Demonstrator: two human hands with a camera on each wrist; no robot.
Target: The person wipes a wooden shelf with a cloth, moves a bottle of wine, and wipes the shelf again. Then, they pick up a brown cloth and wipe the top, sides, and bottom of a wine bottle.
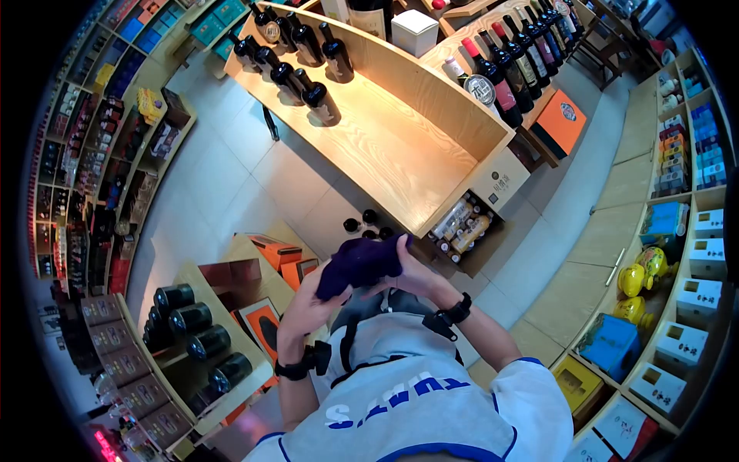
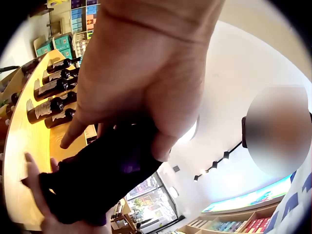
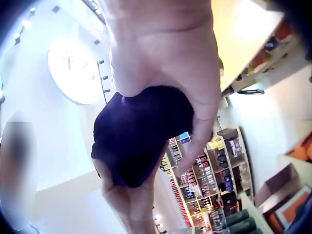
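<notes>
A dark purple cloth [image 1: 358, 266] is bunched between both hands in front of the body. The left hand [image 1: 306, 308] grips its left end, with the thumb over the near side. At the other end the right hand [image 1: 416, 276] holds it, thumb pointing up along the edge. In the left wrist view, the cloth [image 2: 105, 170] spans from the left palm down to the fingers of the right hand. Seen from the right wrist, the folded cloth [image 3: 141, 131] fills the right palm and the left hand [image 3: 129, 200] holds it from below.
Ahead stands a wooden display table [image 1: 400, 146] with several dark bottles [image 1: 319, 100] at its far left. An open carton [image 1: 462, 227] of bottles sits beside its near corner. Dark bottle tops [image 1: 369, 223] show just beyond the hands. Stocked shelves [image 1: 685, 254] line the right side.
</notes>
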